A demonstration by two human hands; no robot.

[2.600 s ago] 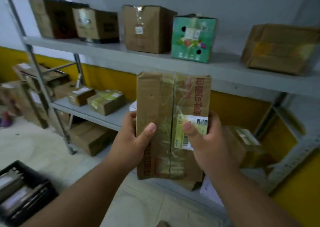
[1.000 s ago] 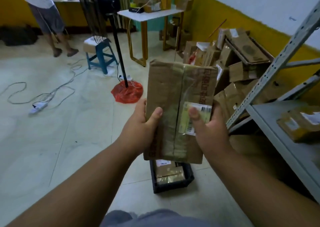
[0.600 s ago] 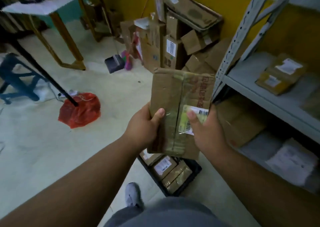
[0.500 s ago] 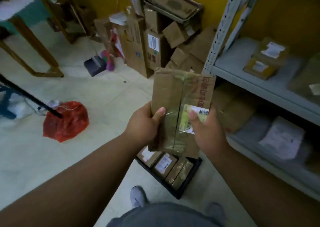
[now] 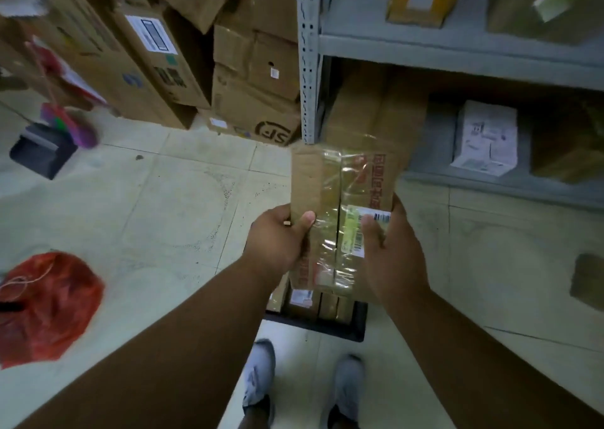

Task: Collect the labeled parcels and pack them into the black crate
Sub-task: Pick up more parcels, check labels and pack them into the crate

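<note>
The parcel, a flat taped cardboard box with a barcode label, is held upright in the air between both hands. The left hand grips its left edge, thumb curled over the front; the right hand grips its right edge, thumb pressed on the label. The other fingers of both hands wrap behind the parcel, out of sight. Directly below the fingers, on the floor, sits the black crate, with several parcels standing in it, partly hidden by the held one. Nearer than the crate are two grey shoes. Beyond the right fingers stands a grey shelf carrying boxes; beyond the left, stacked cartons. Far left lies a red bag.
</note>
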